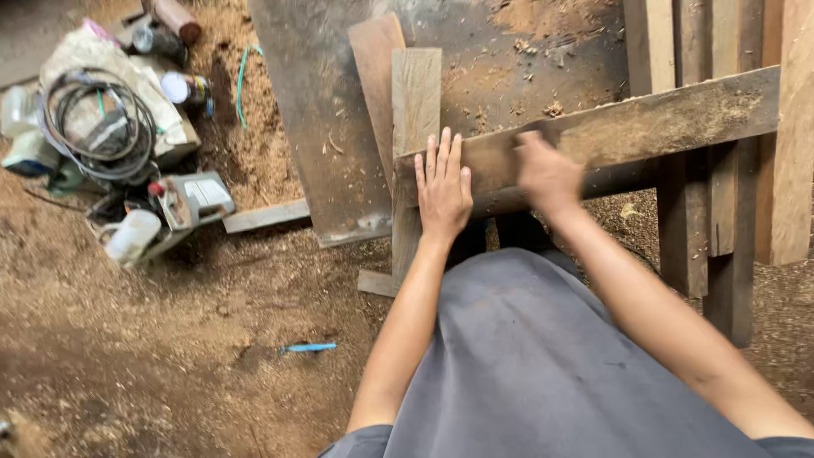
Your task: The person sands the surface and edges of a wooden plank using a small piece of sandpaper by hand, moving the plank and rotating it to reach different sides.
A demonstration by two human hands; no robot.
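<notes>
The left hand (443, 188) lies flat, palm down, fingers straight and slightly spread, pressed on the near end of a long plank (593, 136). It grips nothing; it only rests open on the wood. Its forearm runs straight back to the body. The right hand (547, 174) sits just right of it on the same plank, blurred, fingers curled down onto the top face; whether it clasps anything I cannot tell. Its arm comes in at a slant from the lower right.

Far left of the hands, on the sawdust floor (127, 356), lies a heap: a coiled black cable (97, 123) on a pale sack, a power tool (191, 199) and a white jug (131, 236). Nearer, a small blue pen-like stick (309, 347) lies on the ground. Just left of the left hand, two short boards (407, 102) stand upright under the plank's end, beside a dark flat sheet (322, 127) strewn with chips. The plank runs rightward from under the hands, rising slightly, rough, grey-brown, dusted with sawdust along its top. Beneath it a rounded dark rail (610, 182) runs alongside. Right of the right hand, several upright boards (721, 237) cross behind and below the plank. A grey garment (526, 356) covers the person's lap below both hands.
</notes>
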